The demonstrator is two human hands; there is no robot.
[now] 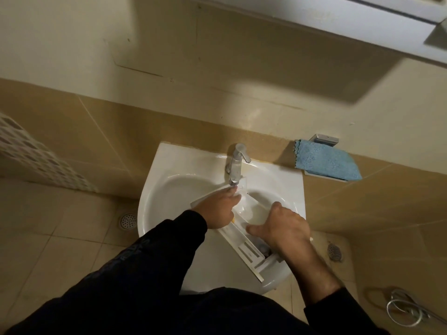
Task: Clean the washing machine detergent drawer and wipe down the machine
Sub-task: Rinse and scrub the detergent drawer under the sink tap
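The fingers (pixel 278 207) of the right hand (pixel 281 227) curl over the far wall of the white plastic detergent drawer (pixel 244 240), thumb stretched along its near side, so this hand grips the drawer at its middle. The left hand (pixel 217 206) reaches under the spout, its fingers bent onto the drawer's far end; something yellow peeks out below the palm, but whether the hand holds it cannot be told. The drawer is a long, boxy tray with smooth compartments and a flat front panel, and it lies slantwise across the basin of the sink (pixel 169 194), one end beneath the tap (pixel 235 163), the front panel jutting over the sink's near right rim. The sink is glossy white ceramic, rounded at the front and square at the back. The tap is a slim chrome column with a lever. Both forearms wear dark sleeves, the right pushed up. On the tan tiled wall to the right, a blue fuzzy cloth (pixel 326 162) with a zigzag edge drapes over a small metal shelf (pixel 325 139). Round metal drains (pixel 127 220) sit in the matte tiled floor.
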